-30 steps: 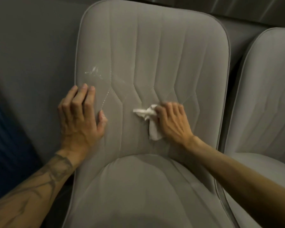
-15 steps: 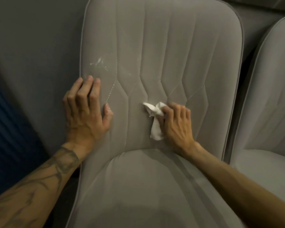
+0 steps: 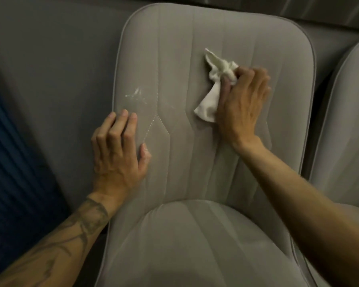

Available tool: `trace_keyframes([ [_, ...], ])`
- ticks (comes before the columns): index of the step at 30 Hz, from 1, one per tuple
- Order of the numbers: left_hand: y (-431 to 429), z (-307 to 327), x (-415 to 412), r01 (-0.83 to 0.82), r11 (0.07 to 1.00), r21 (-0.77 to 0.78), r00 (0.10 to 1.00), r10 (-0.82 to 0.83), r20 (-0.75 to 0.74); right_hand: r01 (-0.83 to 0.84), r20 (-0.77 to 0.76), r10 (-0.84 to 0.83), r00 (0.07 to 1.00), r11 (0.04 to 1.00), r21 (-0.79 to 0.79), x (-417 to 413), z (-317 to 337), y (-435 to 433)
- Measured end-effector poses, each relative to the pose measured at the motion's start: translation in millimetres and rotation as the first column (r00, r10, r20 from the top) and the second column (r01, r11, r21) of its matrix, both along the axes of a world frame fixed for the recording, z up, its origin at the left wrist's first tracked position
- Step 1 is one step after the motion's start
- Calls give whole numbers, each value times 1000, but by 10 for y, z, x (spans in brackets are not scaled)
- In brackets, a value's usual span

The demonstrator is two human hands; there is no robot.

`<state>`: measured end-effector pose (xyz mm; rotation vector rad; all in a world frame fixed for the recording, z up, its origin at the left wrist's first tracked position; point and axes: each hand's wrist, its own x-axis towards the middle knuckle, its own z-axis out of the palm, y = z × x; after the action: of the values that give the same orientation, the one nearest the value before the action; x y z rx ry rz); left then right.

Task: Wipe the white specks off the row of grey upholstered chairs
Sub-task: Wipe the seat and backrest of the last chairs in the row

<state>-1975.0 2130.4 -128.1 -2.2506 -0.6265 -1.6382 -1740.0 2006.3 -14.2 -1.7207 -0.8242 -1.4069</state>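
Note:
A grey upholstered chair [image 3: 174, 48] fills the middle of the view, its quilted backrest facing me. White specks [image 3: 136, 95] smear the left part of the backrest. My left hand [image 3: 118, 156] rests flat on the backrest just below the specks, fingers spread and straight. My right hand [image 3: 240, 102] grips a crumpled white cloth [image 3: 214, 83] and presses it against the upper right part of the backrest, well to the right of the specks. Part of the cloth hangs out below and above my fingers.
A second grey chair [image 3: 344, 121] stands close on the right. A grey wall [image 3: 50, 69] runs behind and to the left. A dark blue ribbed surface [image 3: 10, 172] is at the far left. The chair's seat cushion [image 3: 195, 245] lies below my arms.
My right hand has swept the cloth upward from the middle of the backrest to its upper right part. My left hand stays in place below the specks.

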Motion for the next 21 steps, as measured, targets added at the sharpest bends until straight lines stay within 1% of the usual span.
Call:
trace_keyframes([
  [1, -5, 2, -4, 5, 1000, -3, 1000, -5, -1, -3, -31, 3, 1000, 1000, 4, -105, -127, 44],
  [2, -10, 9, -5, 4, 1000, -2, 1000, -4, -3, -49, -14, 48, 999, 997, -66, -232, -320, 46],
  [3, -10, 19, -9, -3, 1000, 1, 1000, 3, -6, -114, 33, 122, 992, 975, -193, -358, -523, 21],
  [4, -12, 26, -15, -4, 1000, -2, 1000, 4, -9, -160, 79, 197, 977, 928, -336, -448, -671, -45],
  [5, -18, 31, -15, -1, 1000, -8, 1000, 1, -12, -170, 124, 246, 961, 882, -439, -442, -697, -103],
  [6, -23, 33, -15, 2, 1000, -11, 1000, -2, -15, -172, 158, 273, 949, 868, -466, -376, -580, -114],
  [7, -33, 31, -15, 1, 1000, -11, 1000, -1, -14, -171, 173, 265, 949, 889, -424, -302, -387, -71],
  [9, -27, 22, -10, -9, 1000, -1, 1000, 9, -7, -128, 154, 170, 973, 959, -252, -182, 72, 109],
  [10, -12, 15, -6, -11, 1000, 1, 1000, 11, -6, -95, 120, 116, 986, 981, -166, -160, 271, 202],
  [11, -1, 10, -4, -8, 1000, 1, 1000, 8, -6, -78, 62, 84, 995, 992, -97, -188, 388, 284],
  [13, 7, 0, -2, -7, 1000, 5, 1000, 7, -6, -103, -24, 102, 994, 995, -15, -354, 341, 424],
  [14, 7, 0, 1, -5, 1000, 8, 1000, 5, -2, -134, -33, 133, 991, 991, -23, -475, 200, 458],
  [15, 10, 2, 4, -2, 1000, 8, 1000, 2, 1, -182, -28, 180, 983, 980, -78, -604, 9, 457],
  [17, 12, 9, -8, -1, 1000, 8, 1000, 1, 1, -277, -9, 283, 959, 930, -243, -800, -332, 360],
  [18, 1, 15, -12, -2, 1000, 6, 1000, 2, -1, -280, 19, 301, 954, 907, -313, -807, -370, 295],
  [19, -9, 21, -23, -3, 1000, 0, 1000, 3, -3, -259, 62, 296, 953, 904, -339, -751, -280, 272],
  [20, -15, 27, -34, -1, 1000, -6, 1000, 1, -5, -221, 104, 265, 959, 923, -315, -666, -114, 294],
  [21, -21, 33, -36, 2, 1000, -9, 1000, -2, -6, -180, 127, 217, 968, 950, -254, -554, 86, 346],
])
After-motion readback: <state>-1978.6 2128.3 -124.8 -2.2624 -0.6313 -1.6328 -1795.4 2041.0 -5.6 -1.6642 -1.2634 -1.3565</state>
